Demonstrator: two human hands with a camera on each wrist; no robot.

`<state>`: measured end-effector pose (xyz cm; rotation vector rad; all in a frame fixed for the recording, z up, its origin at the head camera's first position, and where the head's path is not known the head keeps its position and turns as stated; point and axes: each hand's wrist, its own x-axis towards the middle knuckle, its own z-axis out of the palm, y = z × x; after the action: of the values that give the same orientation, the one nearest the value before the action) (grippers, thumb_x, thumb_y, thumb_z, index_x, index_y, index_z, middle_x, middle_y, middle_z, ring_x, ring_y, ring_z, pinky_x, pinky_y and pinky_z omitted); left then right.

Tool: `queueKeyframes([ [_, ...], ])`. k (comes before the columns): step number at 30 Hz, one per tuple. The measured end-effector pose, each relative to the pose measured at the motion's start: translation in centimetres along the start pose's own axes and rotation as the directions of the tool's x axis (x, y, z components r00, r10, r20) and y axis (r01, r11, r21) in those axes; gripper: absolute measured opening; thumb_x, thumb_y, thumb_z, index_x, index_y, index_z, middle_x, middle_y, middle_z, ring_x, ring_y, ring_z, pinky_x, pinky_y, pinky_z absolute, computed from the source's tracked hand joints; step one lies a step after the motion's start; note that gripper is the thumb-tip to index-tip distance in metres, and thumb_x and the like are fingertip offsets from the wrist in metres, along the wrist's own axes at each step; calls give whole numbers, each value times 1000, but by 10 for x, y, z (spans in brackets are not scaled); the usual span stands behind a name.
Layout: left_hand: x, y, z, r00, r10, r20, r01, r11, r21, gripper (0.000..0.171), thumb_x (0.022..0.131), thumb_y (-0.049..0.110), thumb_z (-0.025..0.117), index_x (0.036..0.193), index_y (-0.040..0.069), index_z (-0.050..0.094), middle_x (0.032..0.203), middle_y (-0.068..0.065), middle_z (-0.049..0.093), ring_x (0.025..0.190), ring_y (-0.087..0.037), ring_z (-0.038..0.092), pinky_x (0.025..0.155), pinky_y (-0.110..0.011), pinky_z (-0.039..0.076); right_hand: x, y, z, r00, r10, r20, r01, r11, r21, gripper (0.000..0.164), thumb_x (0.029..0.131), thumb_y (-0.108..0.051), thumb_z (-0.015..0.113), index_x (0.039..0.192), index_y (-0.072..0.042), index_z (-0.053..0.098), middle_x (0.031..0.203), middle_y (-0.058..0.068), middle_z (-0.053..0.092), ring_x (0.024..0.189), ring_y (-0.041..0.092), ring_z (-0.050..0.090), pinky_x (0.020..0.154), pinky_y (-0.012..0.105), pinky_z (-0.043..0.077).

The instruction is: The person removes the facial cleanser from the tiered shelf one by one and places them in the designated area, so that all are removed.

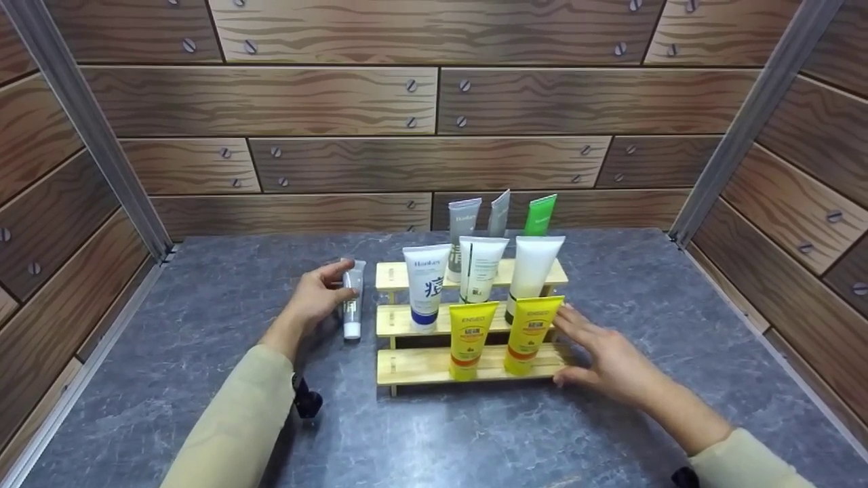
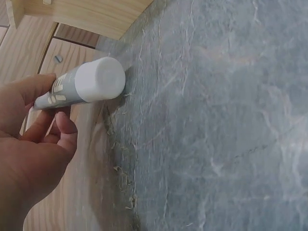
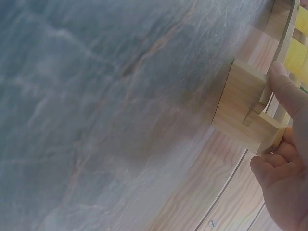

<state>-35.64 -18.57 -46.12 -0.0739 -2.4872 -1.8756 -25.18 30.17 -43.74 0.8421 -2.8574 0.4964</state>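
My left hand [image 1: 312,298] pinches a small grey tube [image 1: 352,298] between thumb and fingers, left of the wooden tiered rack [image 1: 413,366]. The tube's white cap [image 2: 101,79] points down and toward me, close over the tabletop. At the rack's right end, my right hand [image 1: 614,362] grips the side of the lower tiers. Its thumb [image 3: 286,89] lies at the step edge, with the other fingers curled by the side panel [image 3: 240,106]. Two yellow tubes [image 1: 472,339] stand on the front tier, near the right hand.
White tubes [image 1: 426,285] stand upside down on the middle tier. Two grey tubes [image 1: 464,217] and a green tube [image 1: 541,215] rise at the back tier. The grey marbled table [image 1: 447,440] is enclosed by wood-patterned walls [image 1: 339,163] with metal corner posts [image 1: 732,122].
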Motion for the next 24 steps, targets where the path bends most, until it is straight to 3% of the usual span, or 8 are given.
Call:
queueKeyframes([
  [6, 1, -4, 0, 1000, -3, 28, 2, 999, 41, 62, 97, 1, 74, 155, 5, 53, 151, -22, 57, 128, -35, 60, 93, -29, 52, -2, 0, 1, 1000, -7, -19, 7, 1000, -8, 95, 81, -39, 90, 156, -1, 47, 165, 19, 36, 146, 45, 43, 111, 71, 37],
  [17, 2, -15, 0, 998, -39, 48, 34, 995, 97, 61, 100, 6, 73, 157, 0, 49, 152, -26, 55, 140, -37, 53, 112, -47, 47, -1, 0, 1, 1000, 8, 0, -8, 1000, -2, 97, 81, -39, 90, 158, -2, 44, 167, 19, 33, 147, 46, 41, 112, 69, 36],
  [24, 2, -17, 2, 998, -10, 69, 0, 989, 145, 54, 101, 5, 72, 151, -5, 54, 154, -23, 53, 146, -39, 47, 118, -49, 41, -2, 0, 0, 1000, 4, -4, -4, 1000, 0, 97, 81, -38, 90, 158, -1, 45, 166, 19, 33, 147, 45, 41, 114, 66, 37],
])
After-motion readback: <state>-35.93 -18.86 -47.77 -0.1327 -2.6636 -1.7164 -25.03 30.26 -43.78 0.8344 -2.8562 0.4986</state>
